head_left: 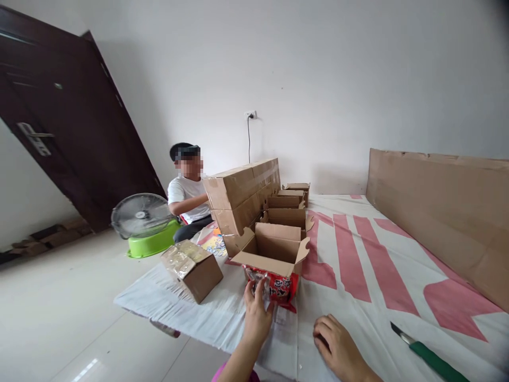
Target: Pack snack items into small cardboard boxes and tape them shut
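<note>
My left hand [257, 313] has its fingers and thumb closed on a red snack bag [281, 287] with dark printed characters and a clear part. The bag leans against the front of an open cardboard box [274, 252], whose flaps stand up and outward. Resting on the cloth to the right, my right hand [338, 342] is loosely curled with nothing visible in it. A taped cardboard box [193, 269] lies left of my left hand. To the right of my right hand is a green-handled utility knife [431, 355], blade out.
More open boxes [287, 215] line up behind, beside a stack of closed boxes [242, 193]. A person [189, 193] in a white shirt sits beyond the stack, near round discs [214, 245]. A fan [141, 215] rests on a green basin [154, 240]. Right stands a large cardboard panel [437, 212].
</note>
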Demonstrator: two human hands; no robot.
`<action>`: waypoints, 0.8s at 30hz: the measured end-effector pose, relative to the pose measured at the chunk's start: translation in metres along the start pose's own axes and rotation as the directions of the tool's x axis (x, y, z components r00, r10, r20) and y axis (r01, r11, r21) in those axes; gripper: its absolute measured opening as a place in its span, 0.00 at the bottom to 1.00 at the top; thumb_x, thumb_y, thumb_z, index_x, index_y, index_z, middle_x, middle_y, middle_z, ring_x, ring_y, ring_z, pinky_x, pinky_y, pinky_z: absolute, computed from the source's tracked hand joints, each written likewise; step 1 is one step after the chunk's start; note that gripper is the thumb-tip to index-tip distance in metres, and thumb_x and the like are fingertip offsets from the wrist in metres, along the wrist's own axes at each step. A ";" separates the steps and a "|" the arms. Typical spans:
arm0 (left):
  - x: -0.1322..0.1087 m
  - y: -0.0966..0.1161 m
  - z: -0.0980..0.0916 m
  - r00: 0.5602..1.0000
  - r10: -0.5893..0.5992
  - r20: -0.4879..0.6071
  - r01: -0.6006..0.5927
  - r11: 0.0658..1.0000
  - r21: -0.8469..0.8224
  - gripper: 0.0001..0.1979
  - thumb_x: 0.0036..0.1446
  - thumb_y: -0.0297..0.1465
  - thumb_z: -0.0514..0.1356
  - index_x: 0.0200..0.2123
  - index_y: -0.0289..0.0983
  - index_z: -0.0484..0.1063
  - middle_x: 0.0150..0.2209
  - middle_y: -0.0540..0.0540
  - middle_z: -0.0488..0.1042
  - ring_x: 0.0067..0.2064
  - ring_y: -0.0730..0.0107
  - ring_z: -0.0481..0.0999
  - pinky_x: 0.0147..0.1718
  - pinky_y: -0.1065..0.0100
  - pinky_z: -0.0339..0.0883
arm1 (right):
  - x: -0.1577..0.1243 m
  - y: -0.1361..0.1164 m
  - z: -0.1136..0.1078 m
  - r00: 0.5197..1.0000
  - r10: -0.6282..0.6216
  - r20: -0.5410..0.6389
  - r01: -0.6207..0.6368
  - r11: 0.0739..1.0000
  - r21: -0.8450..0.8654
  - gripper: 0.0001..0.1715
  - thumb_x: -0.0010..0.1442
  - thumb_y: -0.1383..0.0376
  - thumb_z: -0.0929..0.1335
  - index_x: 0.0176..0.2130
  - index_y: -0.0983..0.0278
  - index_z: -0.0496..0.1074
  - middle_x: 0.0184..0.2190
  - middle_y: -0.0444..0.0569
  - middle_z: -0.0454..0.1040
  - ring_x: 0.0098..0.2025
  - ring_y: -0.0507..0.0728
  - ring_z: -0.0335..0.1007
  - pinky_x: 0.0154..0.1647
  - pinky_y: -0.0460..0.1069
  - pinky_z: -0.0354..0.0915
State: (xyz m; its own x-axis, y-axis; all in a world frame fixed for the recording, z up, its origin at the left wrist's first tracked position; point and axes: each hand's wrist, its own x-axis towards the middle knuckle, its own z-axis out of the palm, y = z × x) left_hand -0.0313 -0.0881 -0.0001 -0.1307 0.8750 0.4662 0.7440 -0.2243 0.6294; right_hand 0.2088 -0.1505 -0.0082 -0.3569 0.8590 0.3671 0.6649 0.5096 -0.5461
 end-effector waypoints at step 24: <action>0.050 0.028 0.029 0.972 0.188 0.143 -0.220 0.941 0.256 0.29 0.51 0.29 0.62 0.58 0.42 0.64 0.48 0.39 0.65 0.50 0.52 0.65 0.51 0.53 0.61 | 0.002 0.002 -0.001 0.998 0.022 0.053 -0.021 1.000 -0.006 0.07 0.58 0.72 0.62 0.33 0.62 0.67 0.36 0.48 0.72 0.40 0.57 0.67 0.42 0.51 0.64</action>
State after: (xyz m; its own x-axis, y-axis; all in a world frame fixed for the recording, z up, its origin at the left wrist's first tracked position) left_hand 0.0022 -0.0378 0.0225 0.1066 0.8697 0.4819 0.8970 -0.2932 0.3309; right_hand 0.2102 -0.1480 -0.0079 -0.3768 0.8713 0.3145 0.6763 0.4908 -0.5493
